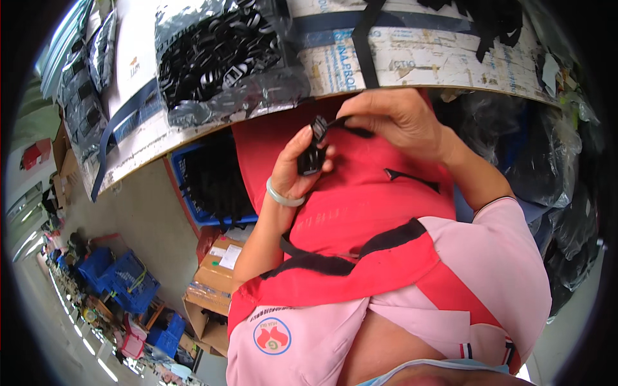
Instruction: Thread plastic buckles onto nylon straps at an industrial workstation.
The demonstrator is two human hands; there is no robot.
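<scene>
Above my lap, my left hand (291, 163) is closed around black plastic buckles (311, 157), with its thumb along their upper end. A pale bracelet (283, 195) circles that wrist. My right hand (400, 119) pinches a narrow black strap (338, 121) between thumb and fingertips. The strap runs from these fingers to the upper end of the buckles; whether it passes through a slot is too small to tell. Both hands are in front of the red apron (335, 206), just below the table edge. Beyond them, a clear plastic bag (225, 64) full of black buckles lies on the table.
The worn white tabletop (425, 61) curves across the top, with black straps (365, 48) lying over its edge. A blue crate (187, 177) of black material is beneath it at left. Cardboard boxes (215, 270) are beside my left elbow; plastic-wrapped bundles (544, 154) fill the right side.
</scene>
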